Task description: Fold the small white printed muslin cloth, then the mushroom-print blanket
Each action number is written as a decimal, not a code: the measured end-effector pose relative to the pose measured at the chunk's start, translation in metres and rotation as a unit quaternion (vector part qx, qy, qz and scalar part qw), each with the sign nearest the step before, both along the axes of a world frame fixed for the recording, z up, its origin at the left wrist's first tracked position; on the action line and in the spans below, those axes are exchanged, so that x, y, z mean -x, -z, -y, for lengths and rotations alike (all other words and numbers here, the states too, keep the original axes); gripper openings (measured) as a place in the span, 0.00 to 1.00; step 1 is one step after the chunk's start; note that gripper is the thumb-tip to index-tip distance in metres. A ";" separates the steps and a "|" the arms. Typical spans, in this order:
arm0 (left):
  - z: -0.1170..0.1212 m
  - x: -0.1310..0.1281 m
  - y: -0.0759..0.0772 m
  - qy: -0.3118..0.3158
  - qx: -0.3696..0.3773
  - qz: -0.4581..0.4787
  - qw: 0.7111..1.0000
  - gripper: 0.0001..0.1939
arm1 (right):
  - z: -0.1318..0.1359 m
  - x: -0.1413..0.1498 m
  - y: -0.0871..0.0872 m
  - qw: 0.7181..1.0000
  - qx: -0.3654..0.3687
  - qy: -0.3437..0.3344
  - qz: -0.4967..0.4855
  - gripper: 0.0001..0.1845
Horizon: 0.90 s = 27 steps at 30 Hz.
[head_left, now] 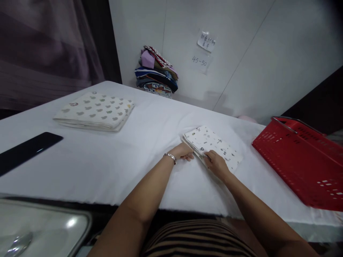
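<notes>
A folded white cloth (214,142) with small dark prints lies on the white-covered table (128,164) in front of me. My right hand (216,165) grips its near edge, with the thumb and fingers closed over the layers. At the left side edge of the same cloth is my left hand (184,151), its fingers curled in against the layers; part of its grip is hidden. A silver bracelet (171,157) circles the left wrist. Farther left lies another folded white cloth (98,110), with grey, green and yellow prints, apart from both hands.
A red plastic basket (302,157) stands at the right. The dark flat object (29,150) lies at the left. Behind the table's far edge rises a stack of folded fabrics (157,73). Paper notes (206,41) hang on the wall. A metallic surface (43,225) is at the lower left.
</notes>
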<state>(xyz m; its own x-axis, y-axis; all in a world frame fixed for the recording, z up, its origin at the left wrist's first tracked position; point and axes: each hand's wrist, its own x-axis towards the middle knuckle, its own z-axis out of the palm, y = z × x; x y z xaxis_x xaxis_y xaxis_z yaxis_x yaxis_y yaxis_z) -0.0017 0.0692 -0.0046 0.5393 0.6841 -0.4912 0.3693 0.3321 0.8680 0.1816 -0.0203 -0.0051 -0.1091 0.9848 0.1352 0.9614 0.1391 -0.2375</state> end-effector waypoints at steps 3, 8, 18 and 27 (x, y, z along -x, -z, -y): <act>0.007 -0.006 0.000 -0.002 0.025 0.007 1.000 0.09 | -0.001 -0.001 0.003 0.999 -0.024 0.000 -0.024 0.12; 0.011 -0.014 0.006 -0.035 0.018 0.020 0.999 0.06 | -0.003 -0.004 0.008 0.998 -0.056 -0.005 -0.027 0.11; 0.006 -0.023 0.016 -0.087 -0.016 0.014 0.996 0.06 | 0.001 0.006 0.008 0.995 -0.037 -0.005 0.097 0.12; 0.008 -0.026 0.020 -0.105 -0.046 0.019 0.993 0.05 | -0.006 -0.007 0.004 0.997 -0.053 -0.009 -0.056 0.10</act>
